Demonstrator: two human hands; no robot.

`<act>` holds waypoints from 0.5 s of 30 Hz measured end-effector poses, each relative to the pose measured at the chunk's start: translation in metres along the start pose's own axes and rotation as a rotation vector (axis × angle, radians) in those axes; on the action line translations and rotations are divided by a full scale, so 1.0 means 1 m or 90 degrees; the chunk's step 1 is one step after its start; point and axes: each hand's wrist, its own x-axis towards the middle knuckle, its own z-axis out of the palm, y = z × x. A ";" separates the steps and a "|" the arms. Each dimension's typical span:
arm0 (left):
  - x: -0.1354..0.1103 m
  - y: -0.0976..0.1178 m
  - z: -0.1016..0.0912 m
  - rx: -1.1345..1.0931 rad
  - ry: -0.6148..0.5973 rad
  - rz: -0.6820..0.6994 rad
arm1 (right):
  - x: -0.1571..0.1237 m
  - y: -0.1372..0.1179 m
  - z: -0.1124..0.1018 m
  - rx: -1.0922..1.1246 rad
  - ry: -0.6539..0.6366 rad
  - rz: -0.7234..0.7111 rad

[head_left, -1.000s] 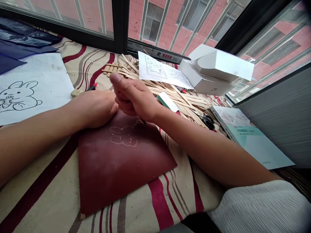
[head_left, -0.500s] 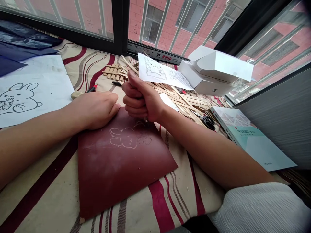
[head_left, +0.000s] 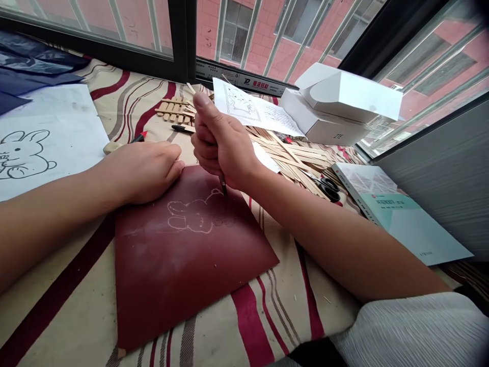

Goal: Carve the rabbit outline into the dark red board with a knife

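A dark red board lies on the striped cloth, with a rabbit outline in pale cut lines near its far side. My left hand is closed at the board's far left edge, its fingers curled and pressing there. Wrapped in a fist with the thumb on top, my right hand grips a carving tool. Only the tool's dark lower end shows, pointing down at the board beside the outline; the fingers hide the rest.
To the left lies a paper with a rabbit drawing. Beyond my hands are a black pen, wooden strips, a printed sheet and a white box. Scissors and a book lie at right.
My right fist has tilted, so the tool's dark tip now shows below it at the board. My left hand stays on the board's edge. The whole view has shifted slightly.
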 end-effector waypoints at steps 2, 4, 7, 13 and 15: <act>0.000 -0.001 0.001 -0.002 0.004 -0.003 | 0.000 0.004 -0.001 -0.029 -0.002 -0.042; 0.000 -0.003 0.003 -0.004 0.012 0.001 | 0.001 0.008 -0.001 -0.057 -0.011 -0.072; 0.003 -0.005 0.006 -0.023 0.020 0.039 | 0.001 0.011 -0.001 -0.080 -0.101 -0.048; 0.005 -0.005 0.010 -0.021 0.008 0.008 | 0.000 -0.001 -0.011 0.005 -0.342 0.091; 0.007 -0.006 0.012 -0.060 0.018 0.023 | -0.001 -0.004 -0.013 -0.004 -0.387 0.107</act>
